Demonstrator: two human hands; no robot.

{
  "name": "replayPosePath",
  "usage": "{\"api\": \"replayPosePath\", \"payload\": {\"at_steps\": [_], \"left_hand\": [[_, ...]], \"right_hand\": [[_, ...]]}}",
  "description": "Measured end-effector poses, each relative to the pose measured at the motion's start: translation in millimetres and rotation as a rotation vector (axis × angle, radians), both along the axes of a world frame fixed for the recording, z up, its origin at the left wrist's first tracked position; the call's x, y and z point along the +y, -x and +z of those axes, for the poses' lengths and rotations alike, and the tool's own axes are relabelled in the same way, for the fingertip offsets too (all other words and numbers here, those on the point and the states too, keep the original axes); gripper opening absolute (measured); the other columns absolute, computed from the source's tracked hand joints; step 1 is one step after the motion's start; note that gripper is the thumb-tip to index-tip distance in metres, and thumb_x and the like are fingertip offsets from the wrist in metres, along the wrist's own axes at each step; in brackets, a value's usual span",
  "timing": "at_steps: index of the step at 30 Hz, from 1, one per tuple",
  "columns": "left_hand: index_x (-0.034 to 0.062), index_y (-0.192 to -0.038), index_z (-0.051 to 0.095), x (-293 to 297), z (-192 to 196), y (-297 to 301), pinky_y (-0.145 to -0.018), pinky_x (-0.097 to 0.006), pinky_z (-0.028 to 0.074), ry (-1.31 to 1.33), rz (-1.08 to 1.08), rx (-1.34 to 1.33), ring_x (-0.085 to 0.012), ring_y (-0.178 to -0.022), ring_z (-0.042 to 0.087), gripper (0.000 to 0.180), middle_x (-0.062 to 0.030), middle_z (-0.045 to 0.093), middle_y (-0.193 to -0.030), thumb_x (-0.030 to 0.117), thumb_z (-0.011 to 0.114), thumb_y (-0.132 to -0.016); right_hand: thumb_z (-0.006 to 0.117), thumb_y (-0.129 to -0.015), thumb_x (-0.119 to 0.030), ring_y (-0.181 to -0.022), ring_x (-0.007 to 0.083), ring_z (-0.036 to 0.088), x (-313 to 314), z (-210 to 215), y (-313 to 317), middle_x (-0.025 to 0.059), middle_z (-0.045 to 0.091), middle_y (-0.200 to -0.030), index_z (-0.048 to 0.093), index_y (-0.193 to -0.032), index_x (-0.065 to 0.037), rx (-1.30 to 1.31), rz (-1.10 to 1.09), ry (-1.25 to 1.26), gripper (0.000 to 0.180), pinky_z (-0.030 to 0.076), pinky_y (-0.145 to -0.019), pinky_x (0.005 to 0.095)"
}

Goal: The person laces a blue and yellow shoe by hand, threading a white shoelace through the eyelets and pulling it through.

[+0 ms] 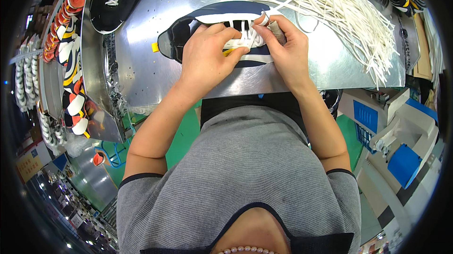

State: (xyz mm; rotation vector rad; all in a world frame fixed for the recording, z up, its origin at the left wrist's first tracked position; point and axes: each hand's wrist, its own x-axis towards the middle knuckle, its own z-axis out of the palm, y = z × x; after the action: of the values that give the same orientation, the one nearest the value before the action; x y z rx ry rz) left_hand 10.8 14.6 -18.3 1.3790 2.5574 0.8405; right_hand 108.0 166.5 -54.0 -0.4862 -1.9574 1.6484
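Observation:
A dark navy and white shoe upper (229,7) lies sideways on the metal table, its black-lined collar opening to the left. White shoelace (244,26) crosses its eyelet rows in several bars. My left hand (207,53) grips the middle of the upper, fingers curled over it and thumb against the lacing. At the toe side, my right hand (290,49) is closed, pinching a white lace end between thumb and forefinger beside the far eyelet row. A greyish wrap covers one of its fingers. The palm sides of both hands are hidden.
A large heap of loose white laces (325,13) spreads over the right of the metal table (151,74). One dark laced shoe upper (113,4) lies at the far left. Colourful shoe parts (71,65) hang along the left rack; a beige machine (401,131) stands at right.

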Motion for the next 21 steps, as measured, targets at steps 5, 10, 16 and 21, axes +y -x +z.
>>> {"api": "replayPosePath", "payload": {"at_steps": [5, 10, 16, 21], "left_hand": [[0.0087, -0.095, 0.074, 2.7, 3.0, -1.6, -0.073, -0.04, 0.051, -0.018, -0.003, 0.063, -0.0297, -0.082, 0.061, 0.027, -0.0062, 0.067, -0.085, 0.029, 0.078, -0.078], [0.0071, -0.09, 0.073, 4.2, 0.9, -1.6, -0.071, -0.04, 0.051, -0.005, 0.023, 0.05, -0.03, -0.078, 0.061, 0.025, -0.0069, 0.066, -0.083, 0.029, 0.078, -0.078], [0.0044, -0.091, 0.071, 1.2, -3.7, 0.1, -0.069, -0.041, 0.048, -0.029, -0.053, 0.127, -0.03, -0.076, 0.059, 0.029, -0.0082, 0.064, -0.082, 0.031, 0.078, -0.081], [0.0037, -0.089, 0.07, 0.2, -3.7, 1.8, -0.068, -0.04, 0.048, -0.071, -0.067, 0.13, -0.0297, -0.073, 0.06, 0.028, -0.0084, 0.064, -0.08, 0.029, 0.078, -0.08]], "right_hand": [[0.071, -0.088, -0.004, -0.072, 0.0125, 0.066, -2.1, -5.4, -0.8, 0.0082, 0.071, -0.085, 0.067, -0.094, 0.0, -0.001, -0.063, -0.016, 0.008, 0.05, -0.065, 0.0262], [0.073, -0.088, -0.007, -0.074, 0.0148, 0.067, -4.3, -2.9, -0.4, 0.0111, 0.071, -0.087, 0.064, -0.096, 0.001, -0.005, -0.078, -0.09, 0.014, 0.051, -0.067, 0.0276], [0.068, -0.095, -0.016, -0.076, 0.023, 0.071, -15.9, 17.9, -46.6, 0.0158, 0.07, -0.09, 0.056, -0.108, -0.001, -0.211, -0.036, -0.097, 0.024, 0.053, -0.068, 0.0317], [0.062, -0.097, -0.014, -0.068, 0.0267, 0.069, -18.0, 16.0, -52.9, 0.0118, 0.068, -0.076, 0.055, -0.101, -0.003, -0.339, 0.069, -0.138, 0.013, 0.051, -0.062, 0.0344]]}}
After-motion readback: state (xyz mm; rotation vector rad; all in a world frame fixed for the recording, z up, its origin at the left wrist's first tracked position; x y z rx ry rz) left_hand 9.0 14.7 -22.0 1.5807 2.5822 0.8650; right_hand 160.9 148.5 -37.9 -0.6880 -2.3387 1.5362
